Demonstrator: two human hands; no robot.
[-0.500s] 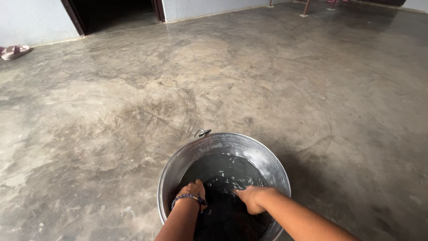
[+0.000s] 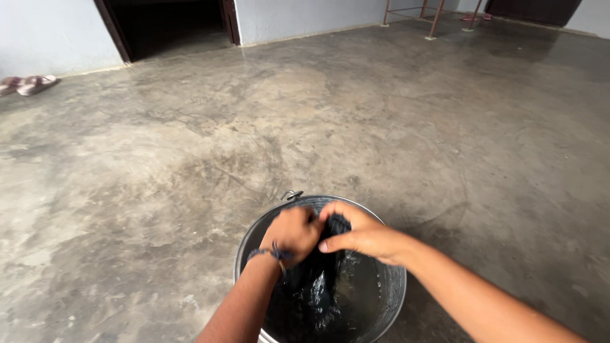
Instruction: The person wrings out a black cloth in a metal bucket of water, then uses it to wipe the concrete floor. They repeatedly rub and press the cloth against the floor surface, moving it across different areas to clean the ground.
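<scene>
Both forearms come up from the bottom edge and meet around lower centre of the frame. Left hand is balled into a fist, knuckles up, beaded band on the wrist. Right hand sits just beside it, fingers curled in tight, thumb pointing left.

Bucket mouth is largely blocked by the hands and the wet dark cloth bunched between them; passage is left only along the right inner wall; concrete floor around the bucket is open on all sides; sandals and metal frame legs are set well apart, by the far wall.
</scene>
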